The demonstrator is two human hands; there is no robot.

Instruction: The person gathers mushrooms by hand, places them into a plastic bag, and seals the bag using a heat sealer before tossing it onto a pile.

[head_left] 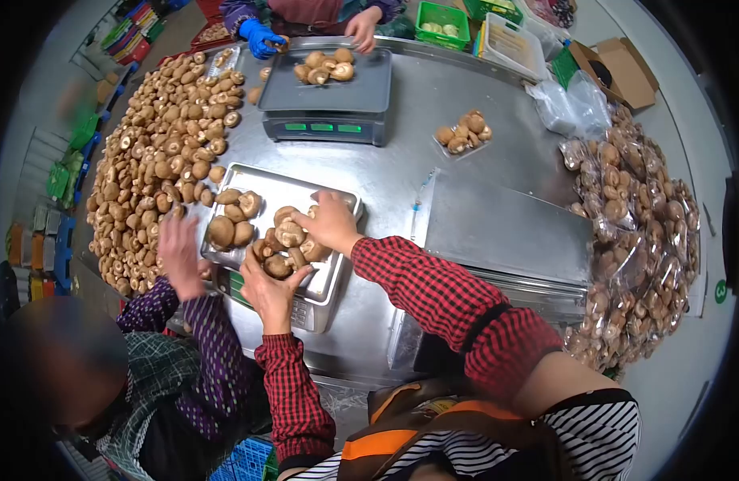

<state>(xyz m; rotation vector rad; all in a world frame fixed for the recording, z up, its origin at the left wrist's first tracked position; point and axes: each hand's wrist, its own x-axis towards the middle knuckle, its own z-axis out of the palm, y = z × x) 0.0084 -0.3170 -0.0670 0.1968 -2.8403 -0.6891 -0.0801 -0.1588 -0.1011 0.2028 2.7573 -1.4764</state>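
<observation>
Brown shiitake mushrooms sit in a cluster on the metal pan of a scale. My left hand grips the near side of this cluster, thumb and fingers curved around it. From the far right side my right hand holds the same cluster, fingertips pressed against the caps. Whether a tray lies beneath them is hidden. A smaller group of mushrooms rests on the pan's left part. Just left of the pan is a co-worker's hand, beside the big mushroom pile.
Across the table, another person's blue-gloved hand holds a mushroom by a second scale bearing mushrooms. A filled pack lies to the right. Bagged mushrooms are heaped at the far right, beyond a flat metal-topped machine.
</observation>
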